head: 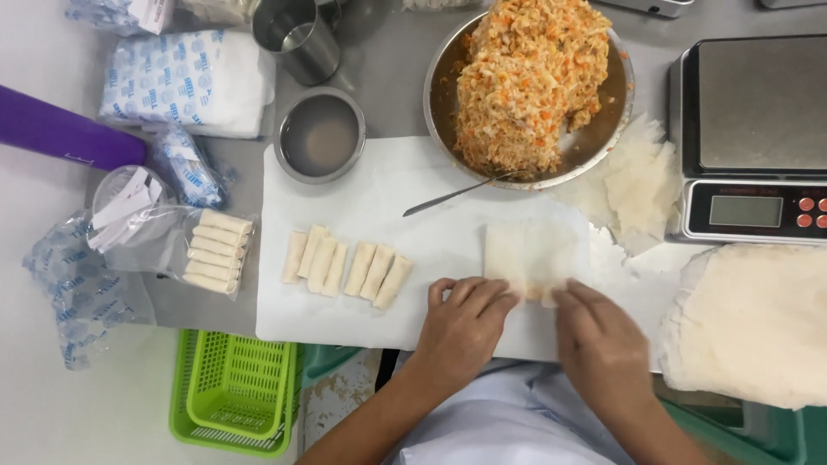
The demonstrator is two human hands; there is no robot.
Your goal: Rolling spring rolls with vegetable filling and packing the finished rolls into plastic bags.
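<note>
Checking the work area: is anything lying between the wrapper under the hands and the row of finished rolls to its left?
Nothing visible. The board is bare between the wrapper and the rolls; the spoon lies farther up.

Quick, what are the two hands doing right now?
Left hand: fingers curled on the near edge of the thin wrapper, pressing it, not gripping.
Right hand: the same, fingers on the wrapper's near edge.

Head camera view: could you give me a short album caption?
Both hands, left hand and right hand, fold a wrapper beside finished rolls and a filling bowl.
</note>
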